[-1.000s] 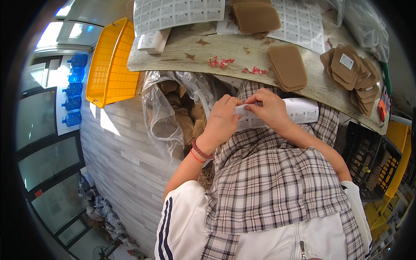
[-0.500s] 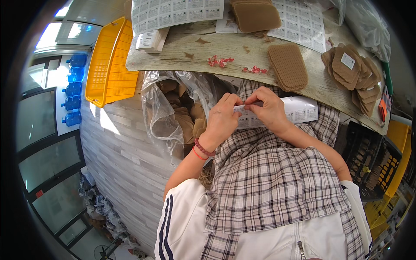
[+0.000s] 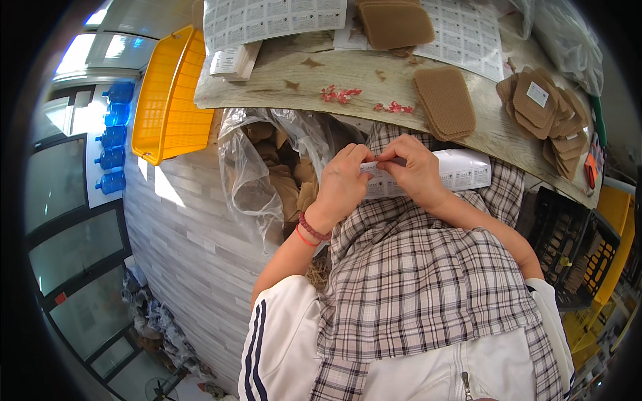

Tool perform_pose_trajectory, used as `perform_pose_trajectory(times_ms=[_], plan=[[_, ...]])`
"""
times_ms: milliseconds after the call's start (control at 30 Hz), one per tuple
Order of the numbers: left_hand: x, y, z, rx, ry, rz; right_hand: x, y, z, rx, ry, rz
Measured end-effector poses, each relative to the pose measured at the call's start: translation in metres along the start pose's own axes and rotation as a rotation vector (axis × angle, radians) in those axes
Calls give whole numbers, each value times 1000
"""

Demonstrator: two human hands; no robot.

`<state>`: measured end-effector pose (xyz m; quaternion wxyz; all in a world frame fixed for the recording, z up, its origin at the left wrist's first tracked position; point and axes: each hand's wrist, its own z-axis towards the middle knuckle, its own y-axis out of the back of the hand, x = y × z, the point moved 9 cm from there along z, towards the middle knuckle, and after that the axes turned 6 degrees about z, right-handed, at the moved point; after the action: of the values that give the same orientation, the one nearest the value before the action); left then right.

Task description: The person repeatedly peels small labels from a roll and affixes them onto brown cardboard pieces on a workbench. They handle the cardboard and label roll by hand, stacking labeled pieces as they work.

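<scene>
Over my lap, just below the table's front edge, both hands hold a white sheet of printed labels [image 3: 468,170]. My left hand [image 3: 344,180] pinches its left end between thumb and fingers. My right hand [image 3: 416,170] pinches the same edge close beside it, fingertips nearly touching. The sheet curls, and its right part reaches out past my right hand. What lies exactly between the fingertips is too small to make out. Beyond my right hand, a stack of brown textured pads [image 3: 445,103] lies near the table's edge.
On the wooden table [image 3: 267,90] are more label sheets [image 3: 281,23], brown pads [image 3: 394,25], fanned labelled pads [image 3: 545,103] and red scraps [image 3: 340,94]. A clear plastic bag [image 3: 247,194] of brown pieces stands below. A yellow basket [image 3: 170,100] is left, a black crate [image 3: 578,247] right.
Almost nothing differs. Both hands keep their pinch on the label sheet, with only a very slight shift of the fingers.
</scene>
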<state>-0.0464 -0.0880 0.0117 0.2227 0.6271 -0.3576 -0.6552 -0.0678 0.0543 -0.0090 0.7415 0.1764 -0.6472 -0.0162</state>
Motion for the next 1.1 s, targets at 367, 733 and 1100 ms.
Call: perform_pose_trajectory(times_ms=[367,733,1100], plan=[[17,-3,1,34,106,-143,-1,-3,1,66,1,-144],[17,-3,1,23,96,-136,8,-1,-3,-6,71,-8],[72,-2,-10,433,402,-436,13,2,-7,-1,229,-13]])
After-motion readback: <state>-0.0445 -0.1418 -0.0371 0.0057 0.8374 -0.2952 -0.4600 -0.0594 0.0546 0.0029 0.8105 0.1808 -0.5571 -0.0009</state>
